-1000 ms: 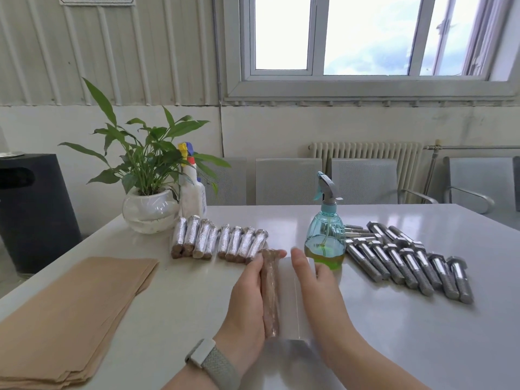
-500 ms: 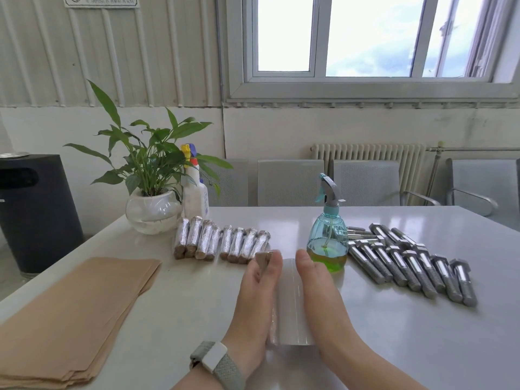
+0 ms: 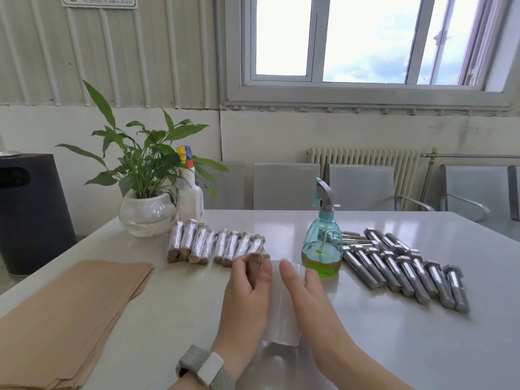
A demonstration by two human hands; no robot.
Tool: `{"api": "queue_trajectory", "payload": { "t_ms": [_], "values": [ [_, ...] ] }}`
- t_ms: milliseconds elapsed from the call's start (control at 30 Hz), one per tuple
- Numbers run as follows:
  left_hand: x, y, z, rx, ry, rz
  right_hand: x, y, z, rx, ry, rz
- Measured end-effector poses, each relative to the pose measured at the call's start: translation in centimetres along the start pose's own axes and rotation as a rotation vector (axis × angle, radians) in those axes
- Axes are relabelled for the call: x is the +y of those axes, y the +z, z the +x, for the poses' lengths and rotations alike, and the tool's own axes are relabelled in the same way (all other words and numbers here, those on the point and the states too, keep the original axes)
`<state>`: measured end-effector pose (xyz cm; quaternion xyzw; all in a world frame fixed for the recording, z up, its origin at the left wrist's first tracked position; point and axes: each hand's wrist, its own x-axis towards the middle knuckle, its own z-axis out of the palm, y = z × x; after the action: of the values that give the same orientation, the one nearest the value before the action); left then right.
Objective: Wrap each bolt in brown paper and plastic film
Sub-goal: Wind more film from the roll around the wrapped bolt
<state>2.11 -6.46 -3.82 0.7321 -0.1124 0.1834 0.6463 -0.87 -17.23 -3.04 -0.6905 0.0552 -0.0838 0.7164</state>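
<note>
Eight wrapped bolts [image 3: 216,246] done; ninth bolt [image 3: 256,264] gripped in my left hand [image 3: 247,294], right hand [image 3: 304,294] flat on film [image 3: 281,313]; bare bolts [image 3: 405,271] left.

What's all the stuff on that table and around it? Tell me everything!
wrapped bolts: about eight, shiny film over brown, in a row behind the hands
bare bolts: a dozen or so, grey metal, right side of the table
paper-wrapped bolt: one, brown, under the left hand
plastic film: one clear sheet, flat between the hands
brown paper: one stack, left side of the table
teal spray bottle: one, green liquid inside, beside the bare bolts
white spray bottle: one, behind the plant
plant: one, green, in a glass bowl
table: one, white
bin: one, black, far left
chairs: several, grey, behind the table
radiator: one, white, under the window
left hand: holds the paper-wrapped bolt
right hand: flat on the film
</note>
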Motion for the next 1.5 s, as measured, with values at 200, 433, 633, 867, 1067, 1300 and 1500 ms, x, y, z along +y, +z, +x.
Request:
{"api": "queue_trajectory", "payload": {
  "t_ms": [200, 433, 633, 867, 1067, 1300, 1500],
  "values": [
    [0.1, 0.4, -0.5, -0.207, -0.235, -0.422, 0.5, -0.1, 0.4, 0.135, -0.088, -0.058],
    [0.3, 0.3, -0.3, -0.272, -0.26, -0.46, 0.4, -0.5, 0.8, 0.054, -0.116, -0.003],
    [0.4, -0.1, -0.1, -0.067, 0.033, -0.111, 0.5, -0.2, 0.3, 0.065, -0.191, -0.056],
    [0.1, 1.0, -0.9, -0.142, -0.144, -0.358, 0.4, 0.0, 0.1, 0.135, -0.204, -0.076],
    [0.2, 1.2, -1.1, -0.012, -0.06, -0.11, 0.2, 0.6, 0.3, 0.198, -0.193, -0.18],
    [0.1, 0.9, -0.8, -0.062, -0.359, -0.35, -0.3, 1.1, -1.5, 0.261, -0.543, -0.409],
    [1.1, -0.1, 0.9, -0.013, -0.473, -0.672, -1.3, 1.3, -2.9, -0.054, -1.106, -0.244]
  ]
}}
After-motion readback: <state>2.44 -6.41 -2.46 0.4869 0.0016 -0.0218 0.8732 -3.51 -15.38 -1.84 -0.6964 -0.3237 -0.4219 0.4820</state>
